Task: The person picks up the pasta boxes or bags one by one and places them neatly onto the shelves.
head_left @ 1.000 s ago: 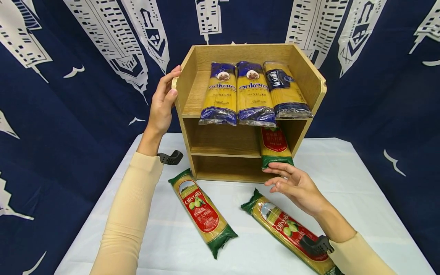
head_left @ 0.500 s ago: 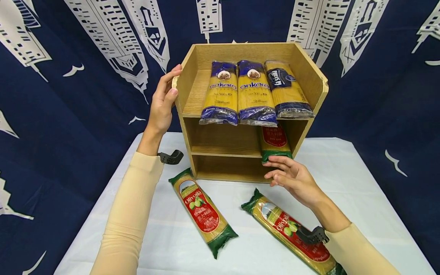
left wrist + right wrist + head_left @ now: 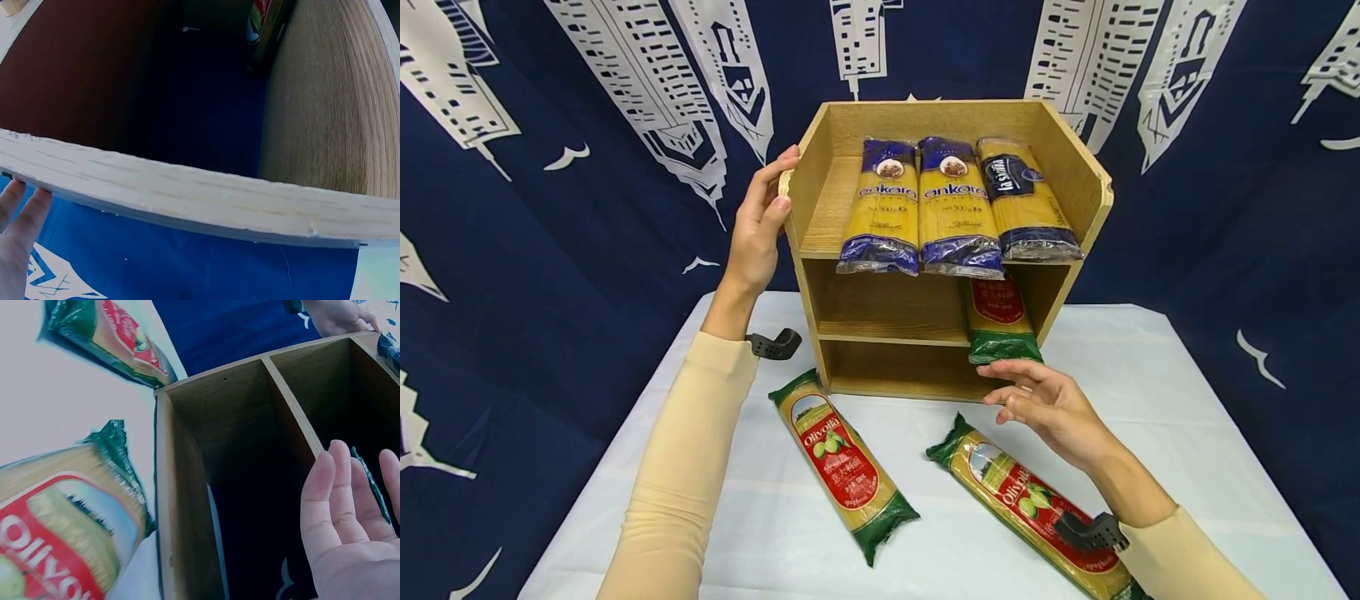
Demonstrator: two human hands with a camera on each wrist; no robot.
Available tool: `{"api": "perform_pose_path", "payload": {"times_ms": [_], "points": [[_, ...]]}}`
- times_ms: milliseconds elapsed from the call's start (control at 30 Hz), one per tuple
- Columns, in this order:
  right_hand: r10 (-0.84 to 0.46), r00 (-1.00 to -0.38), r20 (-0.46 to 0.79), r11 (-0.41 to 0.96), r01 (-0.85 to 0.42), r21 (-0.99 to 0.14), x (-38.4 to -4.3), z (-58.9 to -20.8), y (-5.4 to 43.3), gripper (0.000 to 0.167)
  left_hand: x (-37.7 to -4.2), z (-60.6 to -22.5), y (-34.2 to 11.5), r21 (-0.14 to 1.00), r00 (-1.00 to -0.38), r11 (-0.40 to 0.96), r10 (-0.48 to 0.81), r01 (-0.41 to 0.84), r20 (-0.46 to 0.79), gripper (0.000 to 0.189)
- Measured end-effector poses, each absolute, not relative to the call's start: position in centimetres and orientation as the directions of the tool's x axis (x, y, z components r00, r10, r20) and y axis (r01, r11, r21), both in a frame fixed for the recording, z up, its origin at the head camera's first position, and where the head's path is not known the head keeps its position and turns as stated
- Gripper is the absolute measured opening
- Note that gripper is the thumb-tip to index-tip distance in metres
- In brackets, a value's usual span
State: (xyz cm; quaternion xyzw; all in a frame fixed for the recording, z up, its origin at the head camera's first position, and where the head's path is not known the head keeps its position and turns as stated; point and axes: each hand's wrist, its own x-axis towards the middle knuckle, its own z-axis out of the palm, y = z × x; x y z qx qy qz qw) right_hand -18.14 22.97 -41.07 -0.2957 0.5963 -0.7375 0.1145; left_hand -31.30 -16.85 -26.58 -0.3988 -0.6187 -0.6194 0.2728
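A wooden shelf unit [image 3: 891, 366] stands on the table. My left hand [image 3: 756, 242] holds the front of its left side panel, with thumb and fingertips at the edge. In the left wrist view, fingers [image 3: 32, 215] touch that edge from outside. One green-ended spaghetti bag [image 3: 1003, 321] lies on the middle level at the right, its end jutting past the board. My right hand [image 3: 1048, 408] is just below that end, fingers loosely extended and gripping nothing; fingertip contact is hard to tell. Two more Olivoilà spaghetti bags, a left one [image 3: 842, 467] and a right one [image 3: 1037, 508], lie on the table.
On the top level lie two blue-and-yellow Ankara pasta bags [image 3: 880, 204] [image 3: 955, 204] and a La Sicilia pasta bag [image 3: 1026, 196]. The white-covered table [image 3: 760, 525] extends around the unit. A dark blue patterned cloth [image 3: 587, 275] hangs behind.
My right hand rose slightly with the end of the middle-level spaghetti bag, then came back down and sits just under it. The left hand keeps its place on the panel.
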Motion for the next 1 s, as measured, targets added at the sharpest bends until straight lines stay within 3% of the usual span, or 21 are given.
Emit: {"api": "perform_pose_path", "payload": {"times_ms": [267, 733, 1000], "points": [[-0.51, -0.819, 0.264, -0.196, -0.188, -0.962, -16.5, -42.1, 24.2, 0.038, -31.3, -26.7, -16.9, 0.549, -0.534, -0.075, 0.153, 0.832, 0.831, 0.05], [-0.395, -0.909, 0.132, 0.189, -0.221, -0.957, -12.8, -43.0, 25.5, 0.054, -31.6, -26.6, -16.8, 0.536, -0.521, -0.072, 0.155, 0.841, 0.839, 0.049], [-0.275, -0.961, 0.037, 0.36, -0.138, -0.923, -11.4, -44.2, 26.0, 0.065, -31.6, -26.6, -16.9, 0.537, -0.523, -0.069, 0.158, 0.84, 0.838, 0.05]]}}
